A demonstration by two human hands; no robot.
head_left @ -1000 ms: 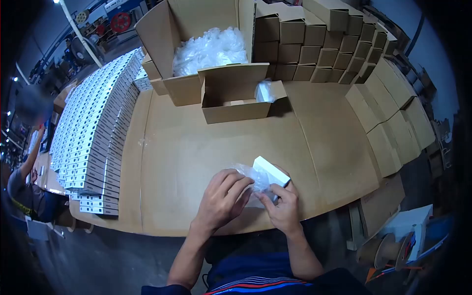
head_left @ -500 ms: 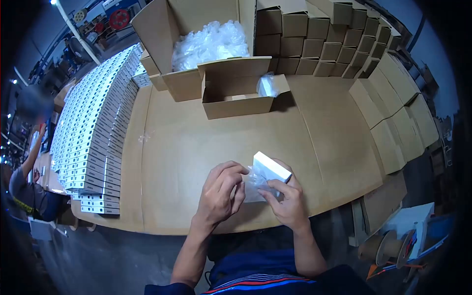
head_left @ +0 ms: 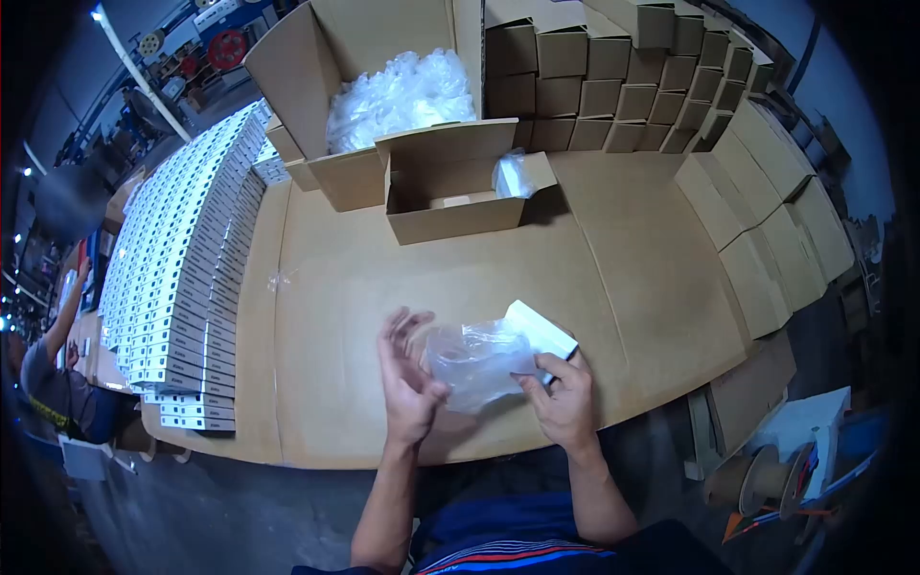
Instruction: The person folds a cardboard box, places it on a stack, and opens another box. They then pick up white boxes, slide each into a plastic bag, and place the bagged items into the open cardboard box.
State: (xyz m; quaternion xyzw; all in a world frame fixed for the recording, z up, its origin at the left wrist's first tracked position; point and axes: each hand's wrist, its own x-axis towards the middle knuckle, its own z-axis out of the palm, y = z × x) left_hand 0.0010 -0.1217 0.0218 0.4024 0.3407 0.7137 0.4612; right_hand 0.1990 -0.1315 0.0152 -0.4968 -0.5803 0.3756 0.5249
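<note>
My right hand (head_left: 563, 398) grips a small white box (head_left: 540, 331), tilted, and pinches the edge of a clear plastic bag (head_left: 476, 369) between thumb and forefinger. The bag is spread out to the left of the box, above the cardboard-covered tabletop (head_left: 345, 335). Beside the bag's left edge, my left hand (head_left: 410, 379) is open with its fingers apart, its thumb right at the plastic. Part of the white box is hidden behind the right hand's fingers.
An open cardboard carton (head_left: 450, 225) with a plastic-wrapped item (head_left: 513, 175) stands ahead. Behind it, a larger carton (head_left: 350, 182) holds a heap of clear bags (head_left: 402, 101). White boxes (head_left: 182, 287) are stacked left, brown cartons (head_left: 585, 96) behind right. Another person (head_left: 62, 369) is at far left.
My left hand has opened and moved left from the bag. The bag now spreads wider between the hands, while the right hand keeps hold of the box, which sits slightly lower in view.
</note>
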